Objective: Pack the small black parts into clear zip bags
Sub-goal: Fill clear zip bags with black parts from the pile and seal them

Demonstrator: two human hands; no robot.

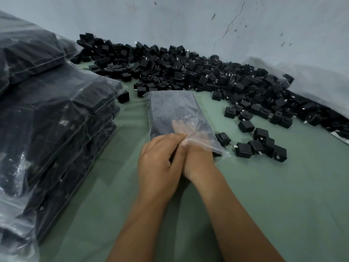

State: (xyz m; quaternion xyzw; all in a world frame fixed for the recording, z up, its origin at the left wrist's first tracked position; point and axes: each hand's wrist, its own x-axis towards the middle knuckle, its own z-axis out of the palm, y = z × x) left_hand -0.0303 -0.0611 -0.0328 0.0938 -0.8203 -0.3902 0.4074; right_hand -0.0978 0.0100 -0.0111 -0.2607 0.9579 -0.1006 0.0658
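At the left stands a stack of filled bags, clear plastic packed dark with parts, reaching from the near edge up toward the far left corner. Just right of it, on the green cloth, lies the zip bag now being worked, its closed end far and its mouth near, already holding a good load of black parts.

The left hand grips the near left corner of the mouth, fingers curled over the rim and pinching the plastic. The right hand is thrust into the opening; its fingers show through the film, fairly straight and close together, pressing among the parts inside (whether they hold one cannot be told).

The step looks like settling parts inside before sealing. To do it well, the left hand should keep the mouth held wide while the right pushes the load toward the far end, so nothing sits under the zip strip.

Right of the bag, a few loose parts lie near the mouth, within easy reach. Beyond them the big pile of black parts runs along the far wall and down the right side.
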